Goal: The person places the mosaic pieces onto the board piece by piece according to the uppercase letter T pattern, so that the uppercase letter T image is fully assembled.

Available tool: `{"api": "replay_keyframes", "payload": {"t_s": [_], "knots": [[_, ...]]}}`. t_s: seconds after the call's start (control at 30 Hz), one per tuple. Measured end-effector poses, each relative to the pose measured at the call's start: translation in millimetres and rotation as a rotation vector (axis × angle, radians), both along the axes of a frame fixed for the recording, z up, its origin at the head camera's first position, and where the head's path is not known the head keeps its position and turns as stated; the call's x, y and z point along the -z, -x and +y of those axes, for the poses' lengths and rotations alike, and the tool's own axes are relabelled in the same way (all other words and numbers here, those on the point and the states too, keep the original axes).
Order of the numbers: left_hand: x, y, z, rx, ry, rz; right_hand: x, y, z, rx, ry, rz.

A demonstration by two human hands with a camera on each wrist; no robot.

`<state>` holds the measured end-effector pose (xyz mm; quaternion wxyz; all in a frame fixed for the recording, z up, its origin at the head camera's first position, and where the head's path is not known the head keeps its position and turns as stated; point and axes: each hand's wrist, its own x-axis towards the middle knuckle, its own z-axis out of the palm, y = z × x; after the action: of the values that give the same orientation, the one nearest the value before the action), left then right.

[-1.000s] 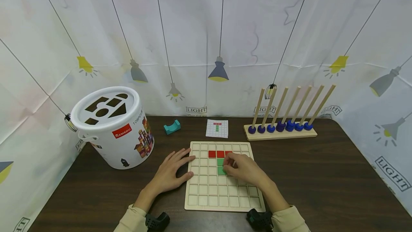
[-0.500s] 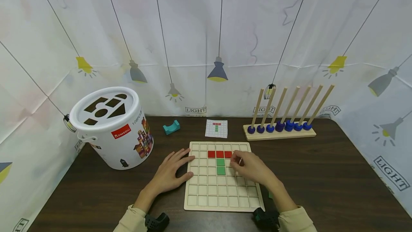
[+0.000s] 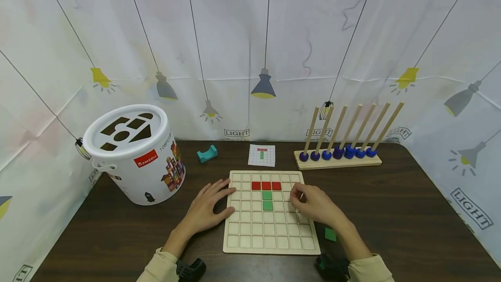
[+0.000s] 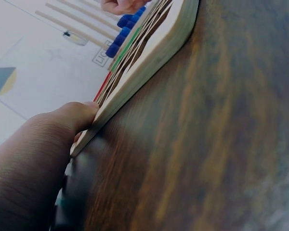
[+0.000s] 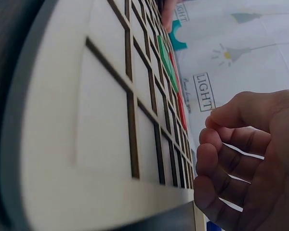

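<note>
A wooden grid board (image 3: 272, 253) lies on the dark table. Three red tiles (image 3: 266, 186) form a row in its upper part, with two green tiles (image 3: 268, 205) in a column below the middle one. My left hand (image 3: 207, 208) rests at the board's left edge, fingers spread, thumb on the rim. Above the board's right side is my right hand (image 3: 313, 203), fingers loosely curled. The right wrist view shows thumb and index tips (image 5: 212, 120) close together with no tile seen between them. A loose green tile (image 3: 330, 234) lies beside my right forearm.
Behind the board lies a small pattern card (image 3: 261, 156), with a teal arched block (image 3: 207, 154) to its left. A white bucket (image 3: 135, 164) stands at left. A peg stand (image 3: 340, 164) with blue beads is at back right. More green (image 3: 322, 266) shows by my right wrist.
My right hand has moved right, away from the green tiles, uncovering the third red tile. The loose green tile beside the forearm has come into view. My left hand stays put.
</note>
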<state>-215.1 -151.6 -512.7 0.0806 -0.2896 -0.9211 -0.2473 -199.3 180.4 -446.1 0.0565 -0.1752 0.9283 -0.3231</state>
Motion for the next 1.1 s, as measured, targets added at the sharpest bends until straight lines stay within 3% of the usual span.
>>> {"api": "replay_keyframes", "payload": {"t_s": [0.63, 1.1], "knots": [[0.7, -0.2, 0.1, 0.006, -0.012, 0.027, 0.6, -13.0, 39.7, -0.014, -0.010, -0.013], [1.9, -0.4, 0.8, 0.006, -0.026, 0.036, -2.0, -26.0, 73.6, -0.171, -0.037, -0.107]]}}
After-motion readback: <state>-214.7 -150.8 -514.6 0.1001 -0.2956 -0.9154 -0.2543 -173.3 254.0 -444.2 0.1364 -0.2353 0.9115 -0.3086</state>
